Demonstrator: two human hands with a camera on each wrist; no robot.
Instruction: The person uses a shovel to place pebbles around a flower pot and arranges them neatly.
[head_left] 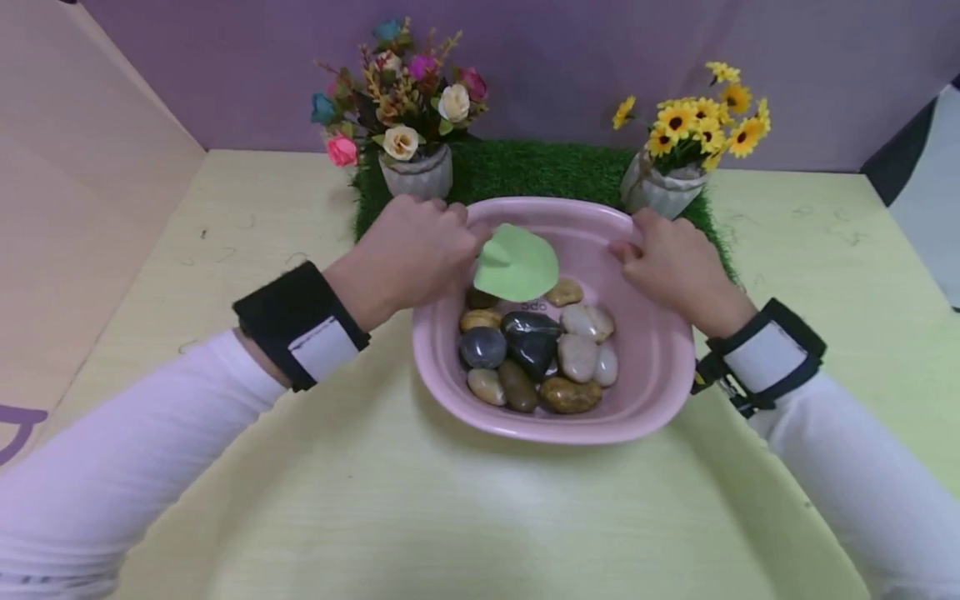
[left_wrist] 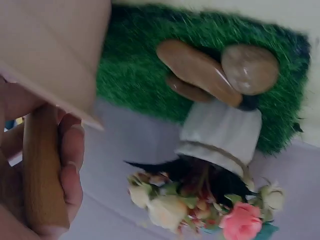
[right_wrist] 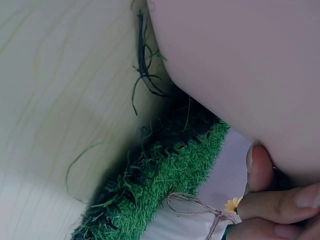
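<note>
A pink basin (head_left: pixel 553 431) with several smooth stones (head_left: pixel 532 343) lying in it is between both hands, over the front of a grass mat. My left hand (head_left: pixel 417 250) grips the basin's left rim and also holds a small trowel. The trowel's green blade (head_left: pixel 517 263) extends over the inside of the basin. In the left wrist view, fingers curl round its wooden handle (left_wrist: pixel 44 170), beside the basin wall (left_wrist: pixel 55 50). My right hand (head_left: pixel 678 262) holds the far right rim, thumb on the inner side. From the right wrist, its fingers show under the basin's edge (right_wrist: pixel 240 65).
Behind the basin lies the green grass mat (head_left: pixel 547 171). A pot of mixed flowers (head_left: pixel 417 173) stands at its left, and a pot of yellow flowers (head_left: pixel 663 190) at its right. Stones (left_wrist: pixel 200 70) lie by the left pot. A purple wall (head_left: pixel 555 75) rises behind.
</note>
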